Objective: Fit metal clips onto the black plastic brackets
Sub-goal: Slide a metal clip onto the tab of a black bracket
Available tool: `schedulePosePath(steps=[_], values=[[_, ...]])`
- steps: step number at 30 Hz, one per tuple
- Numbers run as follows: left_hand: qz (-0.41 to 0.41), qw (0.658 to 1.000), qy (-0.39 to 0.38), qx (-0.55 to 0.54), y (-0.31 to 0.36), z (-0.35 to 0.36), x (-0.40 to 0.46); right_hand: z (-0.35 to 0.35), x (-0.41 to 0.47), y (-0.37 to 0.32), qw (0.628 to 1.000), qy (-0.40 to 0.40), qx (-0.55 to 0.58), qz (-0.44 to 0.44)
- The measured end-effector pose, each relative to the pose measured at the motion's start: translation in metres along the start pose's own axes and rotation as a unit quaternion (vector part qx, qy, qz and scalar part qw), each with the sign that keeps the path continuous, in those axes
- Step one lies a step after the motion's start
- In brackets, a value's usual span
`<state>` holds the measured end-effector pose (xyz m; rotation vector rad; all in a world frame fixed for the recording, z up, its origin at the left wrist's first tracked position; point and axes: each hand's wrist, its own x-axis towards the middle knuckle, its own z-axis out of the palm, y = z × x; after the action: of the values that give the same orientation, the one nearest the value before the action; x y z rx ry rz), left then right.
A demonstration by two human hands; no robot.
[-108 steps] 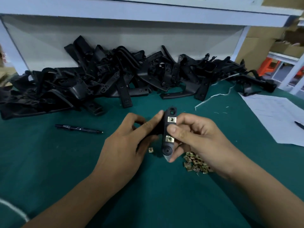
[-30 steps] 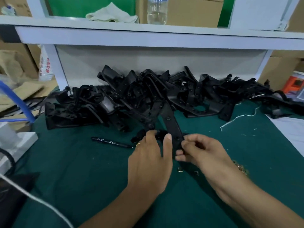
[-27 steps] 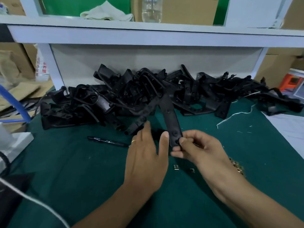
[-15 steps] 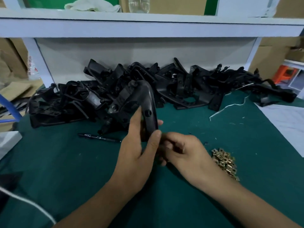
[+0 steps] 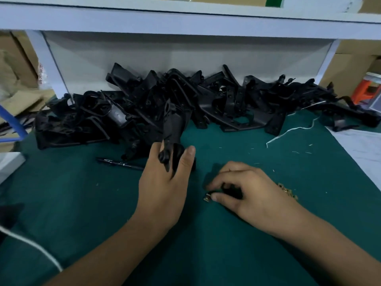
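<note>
My left hand (image 5: 165,182) grips a black plastic bracket (image 5: 174,129) by its lower end and holds it upright above the green mat. My right hand (image 5: 245,190) is down on the mat to the right, its thumb and fingertips pinching a small brass-coloured metal clip (image 5: 207,198). A little heap of the same clips (image 5: 287,191) lies just beyond that hand, partly hidden by it. A long pile of black brackets (image 5: 206,104) stretches along the back of the mat.
A black pen (image 5: 119,163) lies on the green mat (image 5: 82,203) left of my left hand. A white sheet (image 5: 362,149) covers the far right. A white cord (image 5: 31,244) crosses the lower left. A white shelf (image 5: 185,19) overhangs the bracket pile.
My right hand has left the bracket and dropped to the mat, where it pinches a clip. My left hand has turned the bracket more upright.
</note>
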<state>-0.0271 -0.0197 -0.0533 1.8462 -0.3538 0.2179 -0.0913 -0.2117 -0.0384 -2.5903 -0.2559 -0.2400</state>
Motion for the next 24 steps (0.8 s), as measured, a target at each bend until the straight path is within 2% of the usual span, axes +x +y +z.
schedulePosePath(steps=[3,5,10,12,14,17,21,24], values=[[0.029,0.999,0.003,0.034,-0.003,0.003,0.004,0.007,-0.001,-0.001,1.000,0.022,0.005,0.001],[0.016,0.999,-0.012,0.025,-0.005,0.004,0.007,0.011,0.000,-0.003,0.999,0.033,0.004,-0.002],[0.044,0.994,-0.029,0.098,-0.011,0.002,0.010,0.009,-0.001,-0.006,0.999,-0.003,-0.002,-0.039],[0.056,0.990,-0.034,0.124,-0.008,0.000,0.009,0.008,-0.004,-0.003,0.999,0.012,0.022,-0.020],[0.085,0.980,-0.029,0.180,-0.005,-0.001,0.007,0.005,-0.004,0.002,0.990,0.074,0.117,0.032],[0.111,0.965,-0.027,0.235,-0.002,-0.002,0.005,-0.006,-0.001,0.009,0.919,0.145,0.354,0.094],[0.112,0.955,-0.022,0.275,-0.005,0.001,0.005,-0.015,0.002,0.012,0.805,0.169,0.562,0.085],[0.106,0.951,-0.024,0.288,-0.007,0.003,0.005,-0.013,0.004,0.008,0.736,0.180,0.648,0.072]])
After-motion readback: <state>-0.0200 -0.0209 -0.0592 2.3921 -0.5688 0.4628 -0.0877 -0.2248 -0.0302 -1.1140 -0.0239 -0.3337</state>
